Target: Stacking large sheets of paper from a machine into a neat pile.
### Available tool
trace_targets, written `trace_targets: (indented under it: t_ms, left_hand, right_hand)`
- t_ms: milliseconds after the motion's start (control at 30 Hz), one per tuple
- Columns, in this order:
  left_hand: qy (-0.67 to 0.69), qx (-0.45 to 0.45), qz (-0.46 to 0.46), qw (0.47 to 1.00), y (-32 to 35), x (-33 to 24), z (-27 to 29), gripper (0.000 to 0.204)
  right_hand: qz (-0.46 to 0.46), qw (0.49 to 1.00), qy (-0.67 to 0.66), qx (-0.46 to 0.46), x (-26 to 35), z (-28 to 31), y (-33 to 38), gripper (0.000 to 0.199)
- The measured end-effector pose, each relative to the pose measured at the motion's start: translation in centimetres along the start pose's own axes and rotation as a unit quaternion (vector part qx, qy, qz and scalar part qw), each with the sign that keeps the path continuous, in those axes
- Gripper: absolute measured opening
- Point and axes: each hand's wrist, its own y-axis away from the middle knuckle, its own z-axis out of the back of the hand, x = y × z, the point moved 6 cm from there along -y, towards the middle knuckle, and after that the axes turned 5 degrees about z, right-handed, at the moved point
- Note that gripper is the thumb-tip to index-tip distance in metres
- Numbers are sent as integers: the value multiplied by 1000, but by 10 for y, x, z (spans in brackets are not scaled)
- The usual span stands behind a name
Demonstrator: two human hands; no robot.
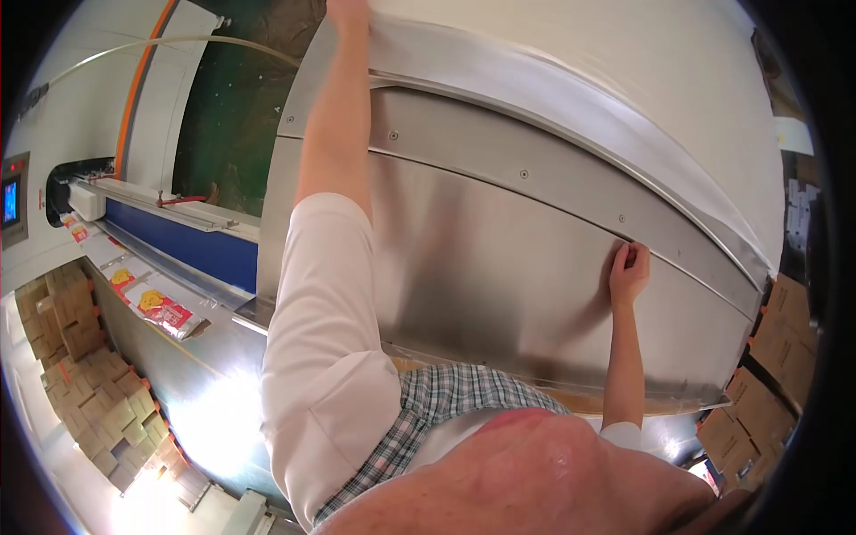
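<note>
My left arm in a white sleeve reaches straight up. My left hand [348,11] lies at the edge of a broad white sheet [624,71], and its fingers are cut off by the frame's top. My right hand [629,270] has its fingers curled, with the tips hooked on the seam where a large steel panel [499,276] meets a narrower steel strip [499,152] held by screws. The white sheet drapes over the top of this curved steel housing.
To the left runs a conveyor with a blue side [187,245] carrying red and yellow packets [165,310]. A small control screen [11,201] sits at the far left. Several cardboard boxes are stacked at the lower left [89,392] and right [767,392].
</note>
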Motion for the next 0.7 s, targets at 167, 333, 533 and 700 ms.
trace_targets:
  t_ms: [167, 333, 533, 700]
  left_hand:
    - [44, 49, 38, 997, -53, 34, 22, 45]
    - [189, 265, 144, 935, -10, 46, -17, 47]
    - [128, 191, 160, 960, -39, 67, 26, 28]
    - [-39, 279, 116, 953, -23, 36, 21, 35]
  right_hand:
    - [8, 1000, -14, 5, 14, -9, -6, 9]
    - [5, 1000, 25, -4, -5, 8, -1, 10]
    - [19, 1000, 1, -9, 10, -3, -4, 9]
    - [18, 1000, 9, -17, 6, -1, -1, 8]
